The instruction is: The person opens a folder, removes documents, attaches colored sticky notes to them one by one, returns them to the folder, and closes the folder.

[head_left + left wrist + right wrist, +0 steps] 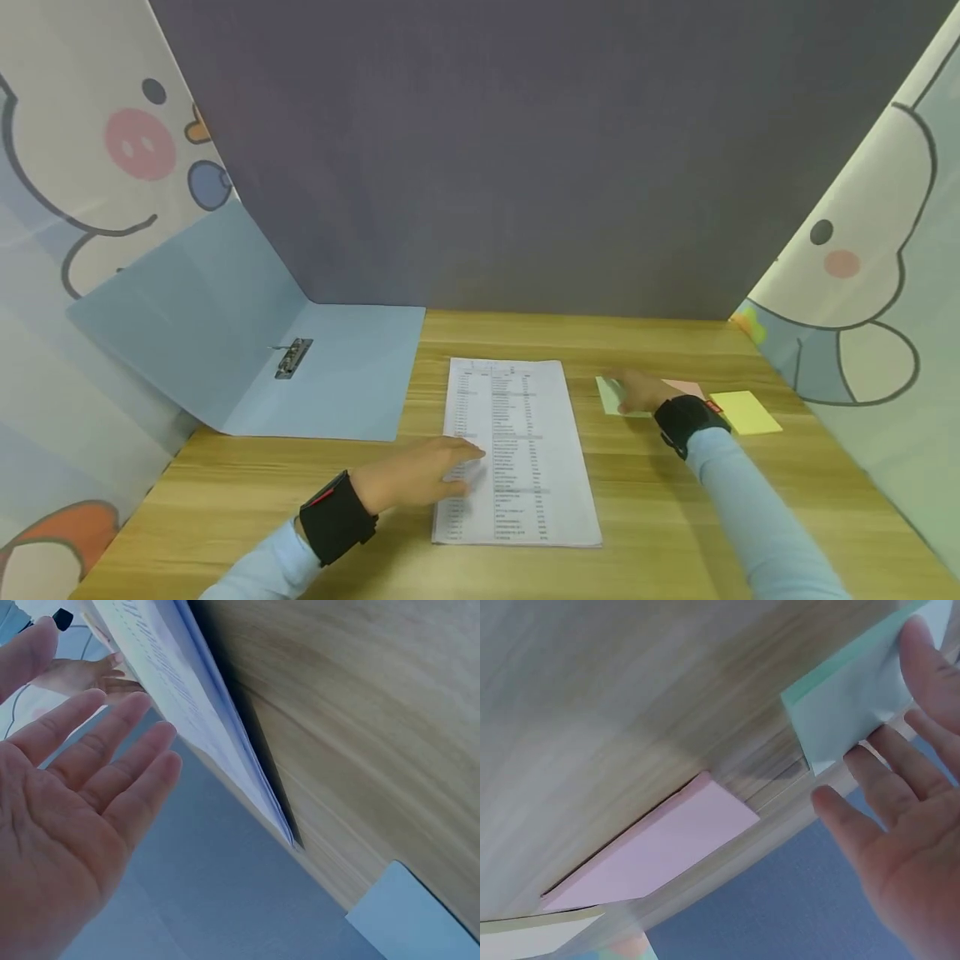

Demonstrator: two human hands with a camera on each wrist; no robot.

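My right hand (pixel 637 392) is over the pale green sticky note pad (pixel 847 697). In the right wrist view its thumb overlaps the pad, while the loosely bent fingers lie along the far edge. Whether they touch it I cannot tell. My left hand (pixel 420 475) hovers at the left side of a stack of printed sheets (pixel 525 450), fingers extended and thumb apart, holding nothing. The left wrist view shows its palm (pixel 52 847) beside the stack's edge. To the right of the green pad lie a pink pad (pixel 660 847) and a yellow pad (pixel 745 412).
A light blue clip folder (pixel 352 367) lies opened at the left, its cover leaning against the patterned side wall. Its metal clip (pixel 293 358) is near the spine. A grey panel (pixel 525 167) closes off the back of the wooden table (pixel 645 533).
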